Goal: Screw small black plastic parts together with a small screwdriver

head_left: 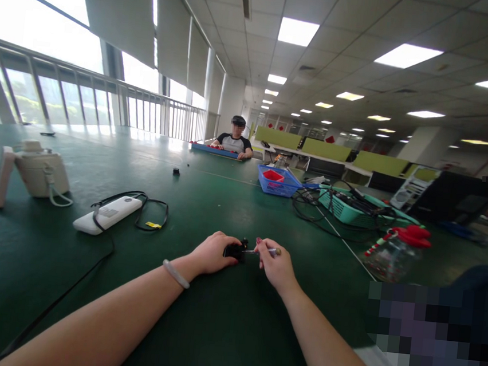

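My left hand (212, 253) is closed around a small black part (234, 250) that rests on the green table (221, 330). A pale bracelet circles that wrist. My right hand (276, 263) pinches a thin screwdriver-like tool (263, 251) with a purple handle. Its metal tip points left and meets the black part. Both hands sit close together near the table's middle.
A white power strip (107, 213) with a black cable lies to the left, with a beige device (40, 172) behind it. A blue basket (279, 181), a teal tray with cables (349, 207) and a red-capped clear bottle (392, 252) stand to the right. Another person (233, 140) sits at the far end.
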Tool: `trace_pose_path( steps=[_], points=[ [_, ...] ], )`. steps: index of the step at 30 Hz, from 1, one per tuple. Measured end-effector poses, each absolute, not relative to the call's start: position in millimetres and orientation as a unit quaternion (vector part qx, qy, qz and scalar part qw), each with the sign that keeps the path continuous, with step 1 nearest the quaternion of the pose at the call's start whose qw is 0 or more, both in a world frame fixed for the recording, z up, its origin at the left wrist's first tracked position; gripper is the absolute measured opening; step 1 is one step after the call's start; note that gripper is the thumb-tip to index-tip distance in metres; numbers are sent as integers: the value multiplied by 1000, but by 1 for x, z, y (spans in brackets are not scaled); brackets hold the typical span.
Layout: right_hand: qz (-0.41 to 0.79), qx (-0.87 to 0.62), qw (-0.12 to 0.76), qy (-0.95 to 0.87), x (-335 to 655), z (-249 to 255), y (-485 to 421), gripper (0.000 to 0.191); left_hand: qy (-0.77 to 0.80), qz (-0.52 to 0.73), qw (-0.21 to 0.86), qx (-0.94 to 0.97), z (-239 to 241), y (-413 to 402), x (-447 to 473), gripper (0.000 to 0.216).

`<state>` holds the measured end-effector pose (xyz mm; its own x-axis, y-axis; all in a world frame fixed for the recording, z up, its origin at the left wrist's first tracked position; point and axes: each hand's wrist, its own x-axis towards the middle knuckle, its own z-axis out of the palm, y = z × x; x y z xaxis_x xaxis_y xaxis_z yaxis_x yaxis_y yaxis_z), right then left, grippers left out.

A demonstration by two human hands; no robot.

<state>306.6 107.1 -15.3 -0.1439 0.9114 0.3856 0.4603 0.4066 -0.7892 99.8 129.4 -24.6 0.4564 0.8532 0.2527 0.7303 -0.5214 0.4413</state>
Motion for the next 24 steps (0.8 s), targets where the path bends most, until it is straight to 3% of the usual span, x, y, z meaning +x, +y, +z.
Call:
trace_pose_path(
  steps=[9,24],
  points=[
    [183,-461,438,-749,305,-6,98,43,475,229,130,839,-26,129,101,46],
    [182,-446,399,-781,303,-3,97,38,464,206,90,857,-21,125,99,45]
  ],
)
